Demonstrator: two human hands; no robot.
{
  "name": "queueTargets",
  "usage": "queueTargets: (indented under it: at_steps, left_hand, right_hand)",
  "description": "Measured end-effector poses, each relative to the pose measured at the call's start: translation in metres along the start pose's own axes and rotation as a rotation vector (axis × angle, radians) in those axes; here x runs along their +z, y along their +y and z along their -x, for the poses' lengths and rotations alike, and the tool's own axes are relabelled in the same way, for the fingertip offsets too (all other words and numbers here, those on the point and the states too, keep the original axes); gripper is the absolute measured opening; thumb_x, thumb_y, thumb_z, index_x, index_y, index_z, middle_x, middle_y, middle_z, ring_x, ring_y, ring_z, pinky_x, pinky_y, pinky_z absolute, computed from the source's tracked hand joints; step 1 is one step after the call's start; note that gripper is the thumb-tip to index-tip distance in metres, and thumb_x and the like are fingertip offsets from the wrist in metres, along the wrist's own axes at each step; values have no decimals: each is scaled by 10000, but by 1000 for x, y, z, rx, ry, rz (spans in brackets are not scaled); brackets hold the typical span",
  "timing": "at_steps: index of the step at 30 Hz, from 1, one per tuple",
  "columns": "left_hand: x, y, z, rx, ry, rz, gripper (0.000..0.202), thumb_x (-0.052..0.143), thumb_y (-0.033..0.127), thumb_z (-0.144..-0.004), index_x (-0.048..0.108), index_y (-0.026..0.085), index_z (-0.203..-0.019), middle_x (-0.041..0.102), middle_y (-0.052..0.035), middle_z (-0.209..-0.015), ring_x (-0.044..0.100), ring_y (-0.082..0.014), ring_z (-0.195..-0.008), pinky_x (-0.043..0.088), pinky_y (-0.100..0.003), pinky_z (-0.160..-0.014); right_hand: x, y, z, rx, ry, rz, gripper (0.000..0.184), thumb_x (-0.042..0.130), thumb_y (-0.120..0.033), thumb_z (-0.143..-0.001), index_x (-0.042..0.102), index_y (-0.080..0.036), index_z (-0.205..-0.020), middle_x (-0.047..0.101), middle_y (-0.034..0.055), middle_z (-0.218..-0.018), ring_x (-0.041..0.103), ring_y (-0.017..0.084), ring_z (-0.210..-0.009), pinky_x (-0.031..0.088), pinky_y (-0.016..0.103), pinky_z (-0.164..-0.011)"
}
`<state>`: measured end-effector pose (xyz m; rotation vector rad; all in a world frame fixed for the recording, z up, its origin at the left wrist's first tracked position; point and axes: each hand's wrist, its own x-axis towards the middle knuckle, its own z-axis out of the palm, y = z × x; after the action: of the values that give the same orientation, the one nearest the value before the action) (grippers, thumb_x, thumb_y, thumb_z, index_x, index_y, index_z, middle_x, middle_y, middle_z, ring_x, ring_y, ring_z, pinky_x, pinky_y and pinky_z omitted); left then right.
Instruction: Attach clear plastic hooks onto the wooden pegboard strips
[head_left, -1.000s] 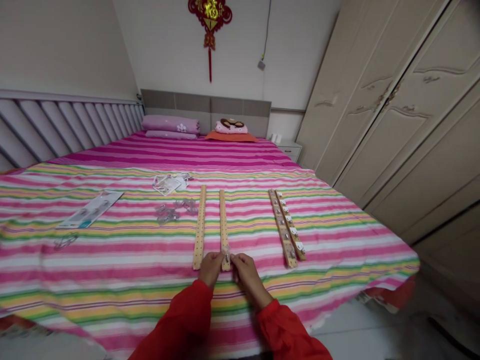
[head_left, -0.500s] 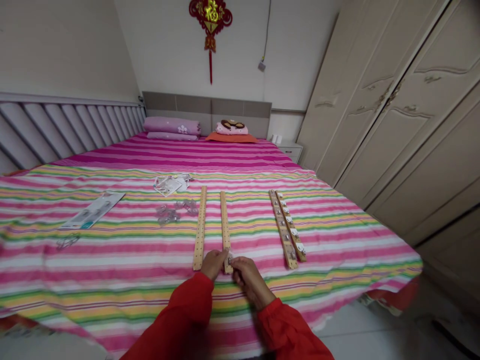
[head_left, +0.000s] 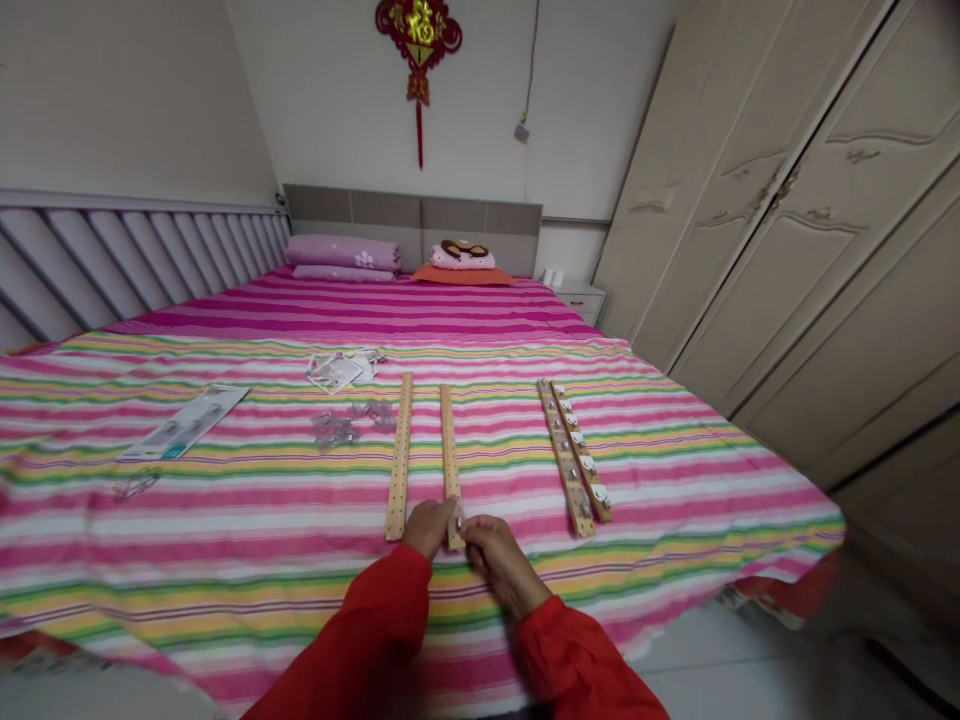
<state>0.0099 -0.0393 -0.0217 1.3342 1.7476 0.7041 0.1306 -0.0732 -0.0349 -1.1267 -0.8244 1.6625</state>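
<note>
A pale wooden strip (head_left: 449,440) with a row of small holes lies lengthwise in front of me. Near its close end sits a small clear hook (head_left: 458,523) with a metal part. My left hand (head_left: 429,527) is closed at the strip's left edge, its thumb and finger by the clear hook. From the right, my right hand (head_left: 493,550) pinches at the hook's metal part. A second holed wooden strip (head_left: 400,455) lies just left, apart from the first. The fingertips partly cover the hook, so its exact seating is hidden.
To the right lie a strip with clear hooks (head_left: 564,455) and a strip with white round hooks (head_left: 580,450). Loose clear hooks (head_left: 335,430), opened packaging (head_left: 341,370), a blister pack (head_left: 186,424) and thin wire rings (head_left: 136,484) lie left on the striped bedspread (head_left: 262,560).
Both hands stay at the strip's near end with almost the same grip. The right fingers have shifted very slightly about the hook; the view has tilted a little.
</note>
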Motion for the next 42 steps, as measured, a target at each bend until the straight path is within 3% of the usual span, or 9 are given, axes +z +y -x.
queueTargets:
  at_steps: [11,22,28,35,39,42]
  left_hand:
    - [2,0,-2,-35,0,75,316,594,364,-703,483,198,-458,461,18,-434,475,-138,-481,312,-256,-483]
    - [7,-13,-6,2,-21,163,330,552,413,-713,494,194,-474,483,16,-453,478,-132,-481,342,-252,-496]
    - [3,-11,-3,62,-8,90,430,484,464,-771,506,188,-442,530,-16,-459,499,-144,-489,350,-262,-504]
    - [2,-3,16,-124,-89,362,530,380,601,-801,625,157,-648,635,-45,-554,562,-161,-509,399,-262,-494]
    - [1,3,31,-189,-101,529,441,456,575,-787,615,166,-735,649,-28,-612,569,-137,-546,420,-241,-526]
    - [1,4,35,-189,-85,569,375,506,533,-773,589,177,-690,641,-24,-639,576,-136,-597,433,-236,-553]
  right_hand:
    - [-1,3,1,9,3,-12,122,622,-255,-535,523,-182,-530,356,-105,-292,219,31,-278,65,211,-343]
    - [-4,8,2,-10,-10,-24,134,643,-266,-536,555,-166,-529,383,-94,-318,224,29,-295,88,222,-354]
    - [-4,8,3,-27,9,-24,128,649,-264,-544,574,-160,-550,402,-88,-327,226,30,-297,84,222,-355]
    - [-3,9,4,-39,43,-34,176,685,-296,-547,572,-160,-559,403,-89,-321,246,33,-296,101,217,-358]
    - [1,9,4,-62,57,-15,217,706,-330,-552,578,-155,-545,412,-77,-317,269,38,-304,112,217,-361]
    - [5,9,5,-59,76,-16,261,713,-381,-570,589,-152,-558,417,-73,-320,271,42,-309,119,218,-364]
